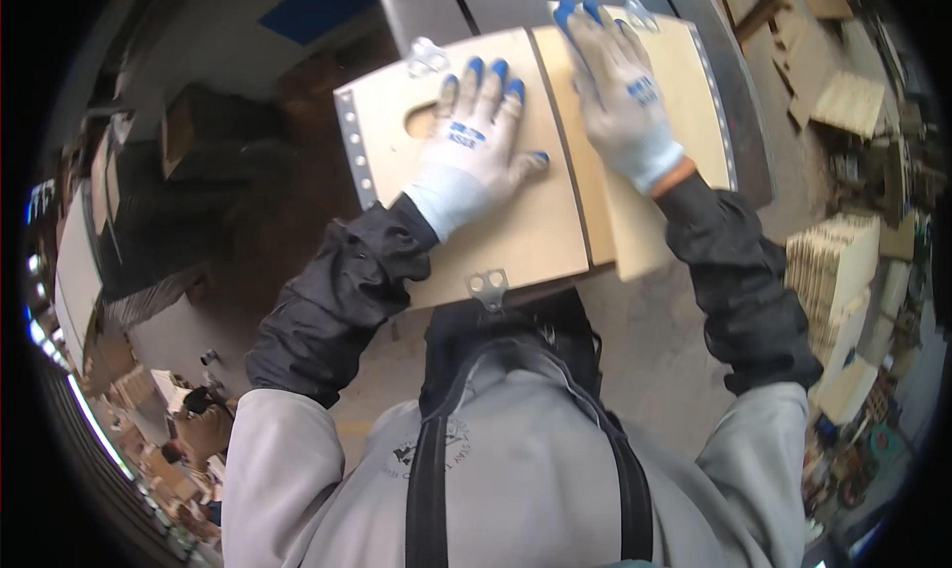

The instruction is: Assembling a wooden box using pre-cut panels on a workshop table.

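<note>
My left hand [471, 137], in a white glove with blue fingertips, lies flat with fingers spread on a pale plywood panel [531, 211]. It partly covers an oval cut-out [420, 122] in that panel. A perforated metal strip [355, 147] runs along the panel's left edge, and a metal bracket [487, 288] sits at its near edge. A dark seam divides it from the right-hand wood section [684, 82]. There my right hand [623, 97], gloved alike, rests with fingers stretched forward. Under its wrist a loose-looking wood piece [640, 236] juts toward me.
The panels lie over a grey metal table [421, 8]. Stacked plywood sheets [833, 261] stand at the right, with more boards [851, 102] farther back. Dark box-like shapes [213, 127] are at the left. A person [198, 424] is at the lower left.
</note>
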{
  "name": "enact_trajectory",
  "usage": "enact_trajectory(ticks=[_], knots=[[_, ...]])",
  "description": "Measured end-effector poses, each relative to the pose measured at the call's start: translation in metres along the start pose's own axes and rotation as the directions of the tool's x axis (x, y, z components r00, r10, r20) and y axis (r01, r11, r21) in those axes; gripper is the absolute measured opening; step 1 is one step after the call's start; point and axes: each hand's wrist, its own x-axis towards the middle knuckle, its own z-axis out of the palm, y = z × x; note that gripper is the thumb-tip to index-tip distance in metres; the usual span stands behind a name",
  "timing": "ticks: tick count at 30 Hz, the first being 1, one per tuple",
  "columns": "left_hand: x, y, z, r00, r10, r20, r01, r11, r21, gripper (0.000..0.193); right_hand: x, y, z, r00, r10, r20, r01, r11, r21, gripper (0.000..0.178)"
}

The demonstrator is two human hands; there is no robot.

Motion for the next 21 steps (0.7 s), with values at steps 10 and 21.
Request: enact_trajectory(ticks=[10, 21], knots=[[0.009, 0.014, -0.001, 0.998, 0.047, -0.050, -0.047, 0.999, 0.016, 0.076, -0.024, 0.009, 0.053, 0.996, 0.086, -0.024, -0.088, 0.989, -0.119, 0.040], [0.029, -0.003, 0.014, 0.973, -0.022, -0.228, -0.010, 0.990, -0.140, 0.077, -0.023, 0.018, 0.070, 0.976, 0.119, -0.185, -0.114, 0.993, 0.038, 0.039]])
